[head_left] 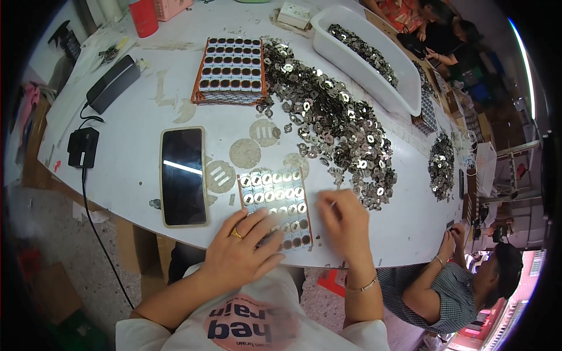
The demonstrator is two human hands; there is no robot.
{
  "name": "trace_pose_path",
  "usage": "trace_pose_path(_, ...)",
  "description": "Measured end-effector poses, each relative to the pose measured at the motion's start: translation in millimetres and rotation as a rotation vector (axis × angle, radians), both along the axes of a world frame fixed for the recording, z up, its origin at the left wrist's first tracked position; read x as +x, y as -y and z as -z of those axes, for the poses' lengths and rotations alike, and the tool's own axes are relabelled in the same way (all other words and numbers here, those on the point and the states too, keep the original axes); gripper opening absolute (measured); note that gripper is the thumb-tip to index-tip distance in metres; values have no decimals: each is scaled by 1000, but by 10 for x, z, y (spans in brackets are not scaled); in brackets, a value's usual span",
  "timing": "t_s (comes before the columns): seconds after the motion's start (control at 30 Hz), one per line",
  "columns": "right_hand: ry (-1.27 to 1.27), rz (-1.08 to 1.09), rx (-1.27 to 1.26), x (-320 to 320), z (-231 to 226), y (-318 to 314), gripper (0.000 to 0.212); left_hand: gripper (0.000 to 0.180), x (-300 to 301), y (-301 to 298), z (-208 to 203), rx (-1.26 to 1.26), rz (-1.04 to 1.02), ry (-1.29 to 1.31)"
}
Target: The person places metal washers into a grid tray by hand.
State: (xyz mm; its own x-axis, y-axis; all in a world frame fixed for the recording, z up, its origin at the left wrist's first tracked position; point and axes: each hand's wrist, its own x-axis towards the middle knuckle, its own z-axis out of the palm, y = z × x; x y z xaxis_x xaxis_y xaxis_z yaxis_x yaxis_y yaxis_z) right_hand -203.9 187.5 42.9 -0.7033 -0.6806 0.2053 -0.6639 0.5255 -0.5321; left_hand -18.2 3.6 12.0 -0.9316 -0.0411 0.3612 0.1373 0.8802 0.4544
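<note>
In front of me lies a flat orange-edged tray (308, 217) of small square parts in rows. Shiny metal discs with dark centre holes cover the far rows, while dark round tops show in the nearest ones. My left hand (246, 244), with a gold ring, rests over the tray's near left part with its fingers spread; the fingertips are slightly blurred. Just off the tray's right edge, my right hand (348, 225) has its fingers curled together, and whatever they hold is hidden. Beyond it spreads a large heap of loose metal discs (336, 111).
A stack of similar trays (231, 73) stands beyond. A phone (183, 175) lies left, near a black box-shaped device (113, 85) and a corded adapter (82, 146). A white tub (404, 96) holds more discs. Another person (433, 286) sits at the right; others work at the far right.
</note>
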Motion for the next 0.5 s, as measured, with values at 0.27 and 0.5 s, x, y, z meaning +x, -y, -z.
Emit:
trace_pose_path(0.27, -239, -34, 108, -340, -3, 122, 33, 43, 14, -8, 37, -8, -12, -7)
trace_pose_path(0.5, 340, 147, -411, -394, 143, -108, 22, 43, 0, -14, 23, -12, -11, -7)
